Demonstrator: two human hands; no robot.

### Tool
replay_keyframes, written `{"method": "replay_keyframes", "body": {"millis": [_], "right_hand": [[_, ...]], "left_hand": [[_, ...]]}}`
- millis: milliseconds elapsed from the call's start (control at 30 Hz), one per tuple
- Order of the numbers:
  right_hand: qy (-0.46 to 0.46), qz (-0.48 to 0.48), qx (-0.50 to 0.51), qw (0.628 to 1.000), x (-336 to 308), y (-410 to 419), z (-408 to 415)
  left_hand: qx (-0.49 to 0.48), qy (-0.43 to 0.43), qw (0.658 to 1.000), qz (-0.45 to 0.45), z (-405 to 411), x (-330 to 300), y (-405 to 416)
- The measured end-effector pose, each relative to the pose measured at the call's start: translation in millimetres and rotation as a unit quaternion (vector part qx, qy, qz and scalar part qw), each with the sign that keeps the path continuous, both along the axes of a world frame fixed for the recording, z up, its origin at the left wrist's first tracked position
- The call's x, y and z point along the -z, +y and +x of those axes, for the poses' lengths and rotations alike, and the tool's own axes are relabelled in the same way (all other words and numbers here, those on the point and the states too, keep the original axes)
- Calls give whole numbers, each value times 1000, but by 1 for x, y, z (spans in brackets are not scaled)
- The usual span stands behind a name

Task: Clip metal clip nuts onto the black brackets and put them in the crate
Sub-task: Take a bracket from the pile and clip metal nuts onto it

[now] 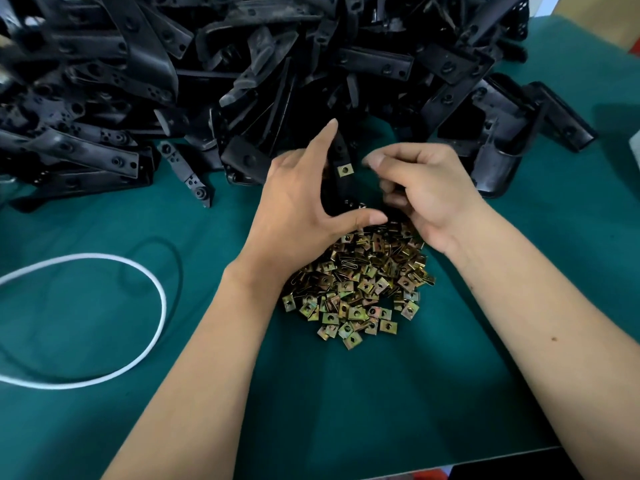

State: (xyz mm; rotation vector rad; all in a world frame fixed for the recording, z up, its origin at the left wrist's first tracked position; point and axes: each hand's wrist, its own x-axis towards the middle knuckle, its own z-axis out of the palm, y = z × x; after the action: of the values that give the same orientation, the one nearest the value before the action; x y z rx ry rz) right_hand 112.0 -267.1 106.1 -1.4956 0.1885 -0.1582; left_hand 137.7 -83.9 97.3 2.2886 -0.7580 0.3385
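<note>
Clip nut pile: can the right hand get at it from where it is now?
Probably yes. The right hand hovers at the far edge of the clip nut pile, with nothing covering the nuts nearest it. The left hand, holding the bracket, overlaps only the pile's left side.

Assembly workshop: heaped black brackets and clip nuts (green-covered bench).

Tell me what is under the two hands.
Under the left hand and right hand lies the pile of clip nuts on the green mat. The left hand holds a black bracket with one clip nut on it. The pile's far edge is covered.
</note>
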Motion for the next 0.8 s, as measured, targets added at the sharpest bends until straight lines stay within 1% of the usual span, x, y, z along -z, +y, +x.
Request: {"method": "replay_keyframes", "body": {"millis": [67, 100, 200, 300, 433, 633, 800], "right_hand": [[-6, 12, -14, 1000, -1, -2, 0], [-6, -7, -23, 1000, -1, -2, -1], [-15, -69, -48, 996, -1, 6, -3], [-40, -82, -36, 995, 0, 9, -2], [-47, -68, -10, 997, 2, 6, -1], [-43, -39, 7, 998, 5, 11, -1], [-41, -21, 42, 998, 8, 18, -3]], "left_hand": [[16, 33, 999, -5, 2, -2, 4], [24, 41, 999, -10, 2, -2, 5], [29, 39, 999, -11, 0, -1, 4], [26, 32, 999, -5, 0, 0, 3], [36, 27, 999, -11, 1, 0, 6], [20, 13, 999, -27, -1, 1, 4], [-1, -22, 1000, -19, -4, 0, 1]]}}
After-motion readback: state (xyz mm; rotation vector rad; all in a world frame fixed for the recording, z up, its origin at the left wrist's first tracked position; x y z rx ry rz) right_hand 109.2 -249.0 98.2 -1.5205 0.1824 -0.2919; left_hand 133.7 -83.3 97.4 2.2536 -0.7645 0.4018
